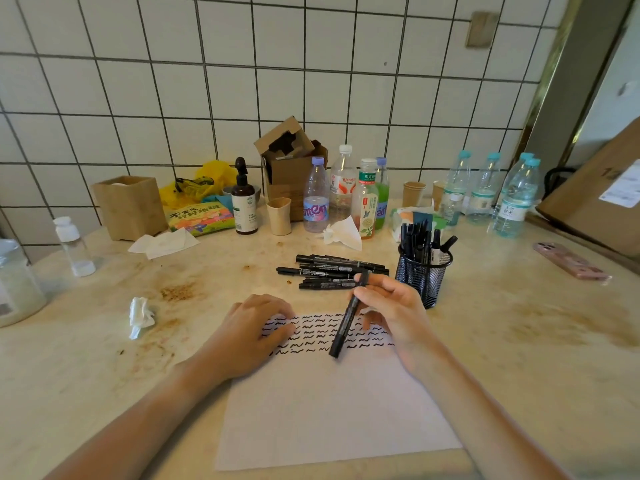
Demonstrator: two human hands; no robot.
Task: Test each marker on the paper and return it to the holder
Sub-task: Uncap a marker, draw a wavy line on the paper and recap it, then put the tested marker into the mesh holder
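Note:
A white sheet of paper [329,403] lies in front of me, its top part covered with rows of short black squiggles. My right hand [391,306] grips a black marker [344,327] that slants down-left, its lower end just above the squiggles. My left hand [256,327] rests flat on the paper's top-left corner, fingers loosely curled. Several black markers [332,270] lie in a loose pile on the table behind the paper. A black mesh holder [424,275] stands to their right with several markers upright in it.
Plastic bottles [317,199], paper cups [278,216], a cardboard box [291,168] and a pump bottle [244,202] line the tiled wall. A crumpled tissue [140,315] lies at left, a pink phone [571,261] at right. A large carton [602,199] fills the right corner.

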